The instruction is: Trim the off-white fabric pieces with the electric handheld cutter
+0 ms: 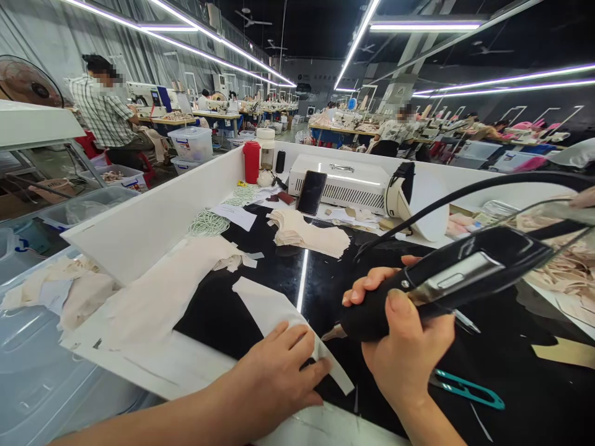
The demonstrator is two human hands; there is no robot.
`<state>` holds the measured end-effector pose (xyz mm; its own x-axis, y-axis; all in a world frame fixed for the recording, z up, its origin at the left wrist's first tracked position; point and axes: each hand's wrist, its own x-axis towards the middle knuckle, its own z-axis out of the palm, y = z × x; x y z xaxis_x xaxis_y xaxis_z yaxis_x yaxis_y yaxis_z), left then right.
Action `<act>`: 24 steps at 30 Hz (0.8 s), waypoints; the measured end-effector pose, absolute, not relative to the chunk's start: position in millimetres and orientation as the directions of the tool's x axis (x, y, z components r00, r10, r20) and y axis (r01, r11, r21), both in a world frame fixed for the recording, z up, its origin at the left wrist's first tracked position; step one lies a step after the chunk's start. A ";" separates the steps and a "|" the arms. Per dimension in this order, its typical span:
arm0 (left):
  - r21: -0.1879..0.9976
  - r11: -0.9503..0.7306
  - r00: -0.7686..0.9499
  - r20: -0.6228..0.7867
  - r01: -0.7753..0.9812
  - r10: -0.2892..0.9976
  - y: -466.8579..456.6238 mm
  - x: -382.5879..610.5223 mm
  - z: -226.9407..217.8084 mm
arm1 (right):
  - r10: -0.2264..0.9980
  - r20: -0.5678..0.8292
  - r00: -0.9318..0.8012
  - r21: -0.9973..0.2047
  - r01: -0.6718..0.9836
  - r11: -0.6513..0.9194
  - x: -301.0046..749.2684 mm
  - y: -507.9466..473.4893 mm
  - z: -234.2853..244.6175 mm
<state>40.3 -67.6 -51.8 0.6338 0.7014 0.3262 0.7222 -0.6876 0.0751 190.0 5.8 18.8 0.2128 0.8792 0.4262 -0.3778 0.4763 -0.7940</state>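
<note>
My right hand (403, 337) is closed round a black corded hand tool (446, 279), whose metal tip (333, 334) points down at a white fabric strip (274, 313) on the black glossy worktop (223, 310). My left hand (279, 371) lies flat with fingers spread on the near end of that strip, pressing it down beside the tool's tip. The tool's black cable (465, 193) arcs up and off to the right.
Teal snips (465, 387) lie right of my right hand. Cream fabric pieces (307, 234) are stacked mid-table, more (153, 291) at left. A white machine (344, 183), phone (311, 192) and red flask (251, 161) stand behind. White walls (153, 217) border the table. People work at distant tables.
</note>
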 end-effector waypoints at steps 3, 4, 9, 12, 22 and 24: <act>0.088 -0.690 0.633 0.330 0.719 0.701 -67.8 39.8 -50.9 | 0.876 0.438 0.202 -0.785 -0.389 0.482 187.2 9.0 17.9; 0.093 -0.692 0.634 0.330 0.715 0.699 -67.8 39.9 -50.5 | 0.875 0.444 0.193 -0.786 -0.384 0.484 186.4 9.7 16.7; 0.109 -0.694 0.628 0.342 0.712 0.699 -69.2 39.3 -50.3 | 0.878 0.446 0.172 -0.809 -0.342 0.478 184.6 9.3 10.8; 0.147 -0.696 0.621 0.349 0.703 0.702 -71.0 36.0 -48.3 | 0.876 0.450 0.174 -0.807 -0.340 0.483 185.4 6.7 11.0; 0.251 -0.619 0.537 0.324 0.745 0.778 -74.1 25.8 -37.7 | 0.875 0.450 0.176 -0.806 -0.341 0.483 190.9 -6.9 9.7; 0.207 -0.626 0.543 0.343 0.752 0.766 -75.6 25.8 -40.0 | 0.870 0.462 0.171 -0.801 -0.340 0.492 191.0 -8.3 8.9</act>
<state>25.8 -75.6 -40.0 0.5430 0.7664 0.3431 0.7523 -0.6255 0.2067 191.0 -8.3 8.9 0.1711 0.8701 0.4622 -0.3397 0.4924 -0.8013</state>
